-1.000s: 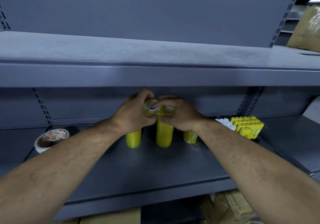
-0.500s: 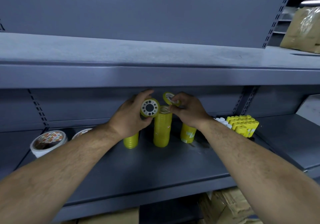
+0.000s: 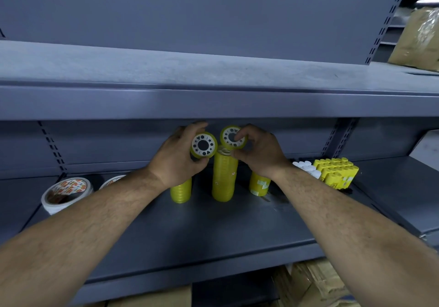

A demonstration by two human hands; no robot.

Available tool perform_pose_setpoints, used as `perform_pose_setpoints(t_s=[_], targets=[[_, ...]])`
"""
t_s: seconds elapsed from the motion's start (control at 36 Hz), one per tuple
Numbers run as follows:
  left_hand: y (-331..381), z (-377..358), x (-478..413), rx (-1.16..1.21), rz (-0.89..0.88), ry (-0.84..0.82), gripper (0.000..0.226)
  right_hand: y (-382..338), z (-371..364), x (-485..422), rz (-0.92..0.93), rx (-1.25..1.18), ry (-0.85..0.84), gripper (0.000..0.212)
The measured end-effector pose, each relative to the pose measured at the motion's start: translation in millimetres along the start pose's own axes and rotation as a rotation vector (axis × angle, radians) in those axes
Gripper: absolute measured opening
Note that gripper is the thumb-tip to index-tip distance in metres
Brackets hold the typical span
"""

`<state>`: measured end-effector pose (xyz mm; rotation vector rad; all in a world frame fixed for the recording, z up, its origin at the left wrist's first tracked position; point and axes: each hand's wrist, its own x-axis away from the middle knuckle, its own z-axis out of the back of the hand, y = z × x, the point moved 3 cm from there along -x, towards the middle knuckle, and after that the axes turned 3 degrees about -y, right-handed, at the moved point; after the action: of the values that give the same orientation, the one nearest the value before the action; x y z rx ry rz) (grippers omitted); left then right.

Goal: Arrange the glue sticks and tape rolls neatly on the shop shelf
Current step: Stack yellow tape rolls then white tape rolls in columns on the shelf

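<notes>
Head view. Below and in front of the tall stack: cardboard boxes under the shelf. Left of the tall stack: two wide printed tape rolls, lying flat. Flanking it, just beside: a shorter left stack and a shorter right stack, all of small yellow tape rolls. Just above its top: left hand wrapped round one small roll, printed core toward the camera; right hand pinching a second small roll by its rim between thumb and fingertips. Probably light, stiff and smooth-sided; best taken by the outer rim and set down flat and centred, the tall column likely toppled by a nudge. Right of the tall stack: packed glue sticks, white caps alongside. Close overhead: upper shelf lip, cramping any lift.
</notes>
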<state>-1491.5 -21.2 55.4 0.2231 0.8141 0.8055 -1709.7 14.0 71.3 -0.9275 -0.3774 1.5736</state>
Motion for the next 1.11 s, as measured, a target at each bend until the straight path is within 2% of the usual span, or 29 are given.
perform_pose_setpoints(t_s=[0.17,0.28,0.47,0.75,1.03,1.11], targets=[[-1.6,8.6,-2.9,-0.005,0.065,0.106,0.045,4.3,-5.5,-6.8,0.002,0.032,0.001,0.024],[-0.3,12.5,-4.7,0.017,0.104,0.146,0.047,7.7,-13.2,-11.9,-0.026,0.155,-0.091,0.022],[-0.9,16.5,-3.7,0.025,0.154,0.135,0.037,6.6,-17.1,-15.2,-0.044,0.178,-0.142,0.020],[-3.7,15.7,-0.6,0.054,0.167,0.104,0.038,7.5,-21.0,-14.4,-0.050,0.188,-0.154,0.023],[-1.3,12.6,-1.5,0.027,0.133,0.074,0.029,5.8,-23.1,-12.6,-0.050,0.231,-0.154,0.023],[1.2,13.2,-1.4,0.035,0.124,0.076,0.034,5.4,-24.1,-13.0,-0.041,0.246,-0.153,0.023]])
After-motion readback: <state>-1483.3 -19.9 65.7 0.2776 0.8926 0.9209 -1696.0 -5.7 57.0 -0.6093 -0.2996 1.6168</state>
